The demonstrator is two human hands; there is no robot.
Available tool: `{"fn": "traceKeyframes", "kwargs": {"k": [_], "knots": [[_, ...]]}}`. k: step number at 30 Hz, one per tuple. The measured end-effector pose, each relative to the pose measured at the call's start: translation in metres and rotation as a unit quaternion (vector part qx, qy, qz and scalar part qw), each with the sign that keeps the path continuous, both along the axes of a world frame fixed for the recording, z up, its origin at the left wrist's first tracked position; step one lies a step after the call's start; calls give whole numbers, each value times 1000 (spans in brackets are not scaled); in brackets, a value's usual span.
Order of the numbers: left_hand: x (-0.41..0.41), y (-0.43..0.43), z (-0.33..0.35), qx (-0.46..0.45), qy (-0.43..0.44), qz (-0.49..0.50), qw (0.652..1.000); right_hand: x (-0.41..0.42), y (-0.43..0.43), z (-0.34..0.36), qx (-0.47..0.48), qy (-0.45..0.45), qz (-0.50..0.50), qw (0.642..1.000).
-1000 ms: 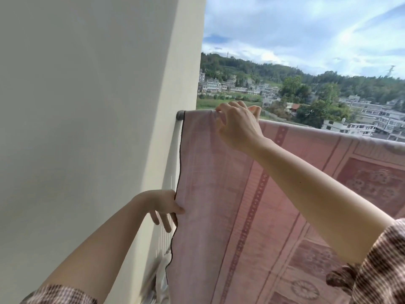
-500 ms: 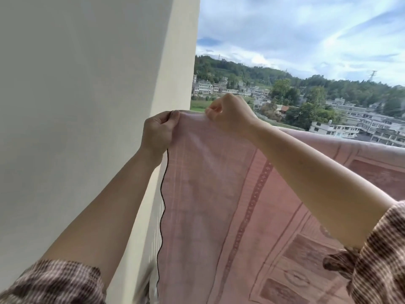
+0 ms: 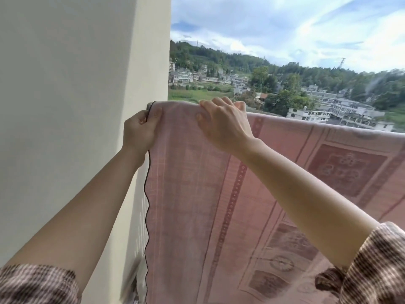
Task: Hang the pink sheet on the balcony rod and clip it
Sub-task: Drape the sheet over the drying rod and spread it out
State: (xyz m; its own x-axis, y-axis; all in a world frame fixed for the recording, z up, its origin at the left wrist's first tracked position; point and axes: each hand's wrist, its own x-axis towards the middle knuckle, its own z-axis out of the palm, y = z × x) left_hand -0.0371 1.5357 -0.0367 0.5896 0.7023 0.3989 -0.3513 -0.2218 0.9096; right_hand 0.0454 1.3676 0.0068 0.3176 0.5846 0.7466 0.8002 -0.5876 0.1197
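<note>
The pink sheet [image 3: 197,194], patterned with darker borders and squares, hangs draped over the balcony rod, whose grey end [image 3: 150,104] shows at the wall. My left hand [image 3: 140,130] pinches the sheet's dark-trimmed left edge just below the rod. My right hand [image 3: 223,121] grips the sheet's top fold over the rod, fingers curled behind it. The rest of the rod is hidden under the cloth. No clip is in view.
A cream wall [image 3: 76,106] stands close on the left, right beside the sheet's edge. A white railing [image 3: 142,216] shows below the rod between wall and sheet. Beyond the rod lie houses, trees and sky.
My left hand rose from the sheet's side edge, well below the rod, up to its top corner at the rod. My right hand stayed on the top fold. The view shifted slightly.
</note>
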Motion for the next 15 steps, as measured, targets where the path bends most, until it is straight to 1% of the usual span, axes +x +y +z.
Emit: {"fn": "traceKeyframes", "kwargs": {"k": [4, 6, 9, 11, 13, 15], "knots": [[13, -4, 4, 1, -22, 57, 998, 4, -25, -6, 28, -14, -29, 999], [16, -10, 2, 17, -51, 92, 994, 10, -42, -9, 49, -24, -30, 998], [13, -22, -2, 22, -109, 155, 982, 16, -62, -7, 94, -29, 27, 995], [12, -26, -7, -1, -141, 181, 973, 14, -65, -4, 95, -57, 43, 993], [16, -23, -14, -28, -146, 197, 969, 11, -66, -4, 85, -77, 57, 992], [17, -24, -19, -40, -130, 205, 969, 9, -72, -10, 87, -81, 65, 991]]}}
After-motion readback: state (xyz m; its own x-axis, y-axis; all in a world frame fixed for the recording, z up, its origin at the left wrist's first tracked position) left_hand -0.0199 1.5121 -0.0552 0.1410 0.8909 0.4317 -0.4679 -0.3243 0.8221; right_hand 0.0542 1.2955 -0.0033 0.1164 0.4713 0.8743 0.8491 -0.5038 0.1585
